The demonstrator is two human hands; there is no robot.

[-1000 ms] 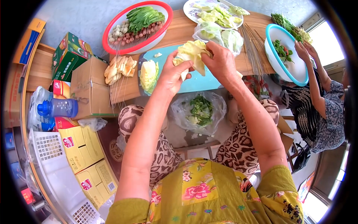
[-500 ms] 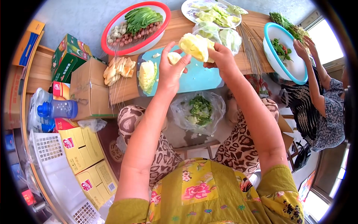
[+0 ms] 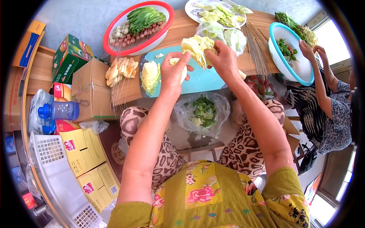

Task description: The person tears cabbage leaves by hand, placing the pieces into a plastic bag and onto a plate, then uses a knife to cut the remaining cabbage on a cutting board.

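Observation:
Above the light blue cutting board (image 3: 203, 78), my right hand (image 3: 225, 62) is closed on pale yellow cabbage leaves (image 3: 195, 48), their ruffled side turned outward. My left hand (image 3: 173, 74) pinches a smaller pale cabbage piece (image 3: 173, 61), partly hidden by the thumb and fingers. The two hands are apart, with the leaves reaching across toward the left one. Left of them, a cut cabbage chunk (image 3: 150, 77) rests on the board, and a small scrap (image 3: 159, 56) lies beyond it.
Skewered pale slices (image 3: 121, 71) lie left of the board. Behind stand a red-rimmed basin (image 3: 109, 47) and a plate of leaves (image 3: 193, 14). Bare skewers (image 3: 257, 49) lie right, near a blue-rimmed basin (image 3: 271, 41) and another person's hands (image 3: 307, 50). Below is a plastic bag of greens (image 3: 182, 116).
The cabbage in my right hand has turned and its leaves now look looser and more spread. My left hand has shifted slightly, and its fingers have closed more over the small piece.

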